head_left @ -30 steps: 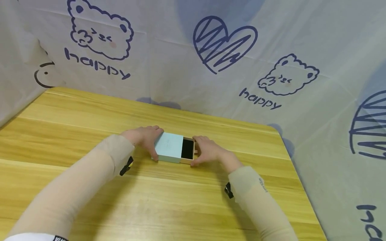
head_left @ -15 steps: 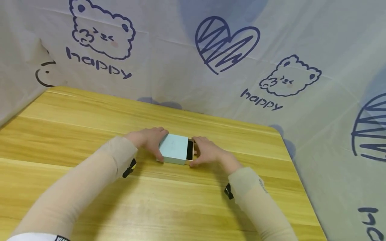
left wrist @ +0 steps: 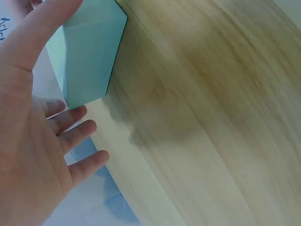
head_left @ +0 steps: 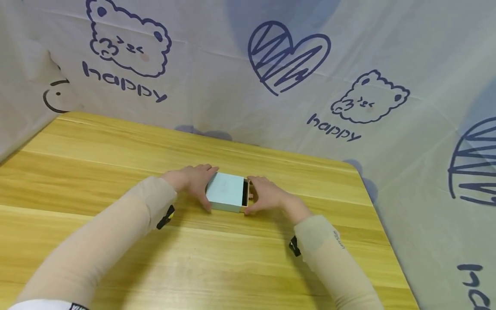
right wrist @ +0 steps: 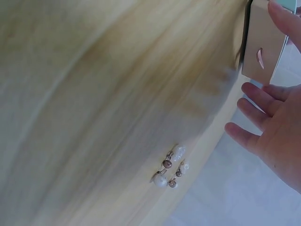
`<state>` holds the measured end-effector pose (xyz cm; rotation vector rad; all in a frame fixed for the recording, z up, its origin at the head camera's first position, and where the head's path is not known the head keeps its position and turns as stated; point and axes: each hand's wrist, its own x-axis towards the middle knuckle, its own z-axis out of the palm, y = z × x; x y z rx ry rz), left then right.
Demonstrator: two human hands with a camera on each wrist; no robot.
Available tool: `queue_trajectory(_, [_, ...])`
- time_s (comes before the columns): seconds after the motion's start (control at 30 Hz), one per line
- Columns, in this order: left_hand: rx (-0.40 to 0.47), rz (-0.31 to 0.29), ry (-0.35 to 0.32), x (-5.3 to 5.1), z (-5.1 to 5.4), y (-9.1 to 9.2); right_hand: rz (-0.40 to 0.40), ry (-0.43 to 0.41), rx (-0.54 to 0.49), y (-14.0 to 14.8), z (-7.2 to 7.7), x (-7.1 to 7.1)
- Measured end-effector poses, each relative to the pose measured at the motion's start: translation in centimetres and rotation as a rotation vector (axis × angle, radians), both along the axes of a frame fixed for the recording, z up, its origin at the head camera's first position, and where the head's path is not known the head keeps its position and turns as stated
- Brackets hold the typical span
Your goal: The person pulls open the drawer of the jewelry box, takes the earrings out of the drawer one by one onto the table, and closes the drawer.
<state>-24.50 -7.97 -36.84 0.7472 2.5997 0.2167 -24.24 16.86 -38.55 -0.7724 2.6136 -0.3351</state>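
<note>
A pale blue drawer-style gift box [head_left: 225,191] lies on the table in the head view, its sleeve covering most of a tan inner drawer [right wrist: 264,40]. Only a thin strip of the drawer's dark inside shows at the right. From the left, my left hand [head_left: 196,184] grips the sleeve, thumb on the near side and fingers at the far side. My right hand [head_left: 268,194] holds the drawer's right end between thumb and fingers. A small pink ribbon pull [right wrist: 260,58] sticks out of that end, as the right wrist view shows.
Two beaded pieces with pearls, seemingly earrings [right wrist: 160,180], lie on the wooden table [head_left: 209,258] near its edge in the right wrist view. Behind the table hangs a white cloth [head_left: 217,82] with printed bears and hearts.
My left hand has slid the sleeve rightward over the drawer, so the exposed dark inside has narrowed to a strip. The right hand has stayed nearly in place.
</note>
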Motion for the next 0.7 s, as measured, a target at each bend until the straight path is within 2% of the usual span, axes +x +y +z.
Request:
queue_trajectory(0.3, [0.095,0.005,-0.012,0.00,-0.31,-0.24,-0.001,-0.007,-0.040,0.05,0.06,0.12])
queue_trajectory(0.53, [0.123,0.009,-0.015,-0.17,-0.77,-0.06,0.015,-0.015,-0.044,-0.30,0.03,0.06])
queue_trajectory(0.7, [0.129,0.009,-0.014,-0.24,-0.97,-0.16,-0.006,-0.019,-0.018,-0.10,-0.02,0.05])
